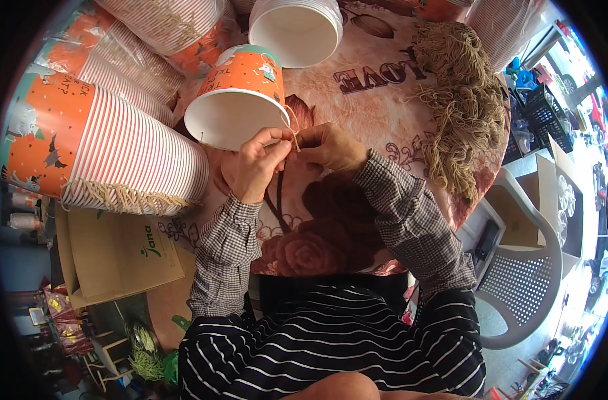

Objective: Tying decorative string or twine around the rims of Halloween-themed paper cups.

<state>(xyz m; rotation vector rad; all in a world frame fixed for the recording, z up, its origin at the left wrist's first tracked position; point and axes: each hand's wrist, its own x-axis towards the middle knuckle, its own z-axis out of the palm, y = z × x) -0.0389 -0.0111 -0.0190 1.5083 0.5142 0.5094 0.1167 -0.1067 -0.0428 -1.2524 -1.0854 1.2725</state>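
Observation:
An orange paper bucket [252, 75] with Halloween drawings lies tipped, its white mouth facing me. At its right rim hangs a thin tan string [294, 124]. My left hand [257, 165] pinches the string just below the rim, fingertips pressed together. Close against it, my right hand [335, 148] is closed on the same string from the other side. Where exactly the string runs between the fingertips is partly hidden. On the left lies a long nested stack of striped paper buckets [140, 143], with a row of tan strings [120, 197] along its near side.
A heap of tan strings [460, 100] lies at the table's right. White buckets [296, 33] stand at the back, plastic-wrapped stacks [120, 50] at the back left. A cardboard box [120, 260] sits lower left, a grey plastic chair [520, 280] at right.

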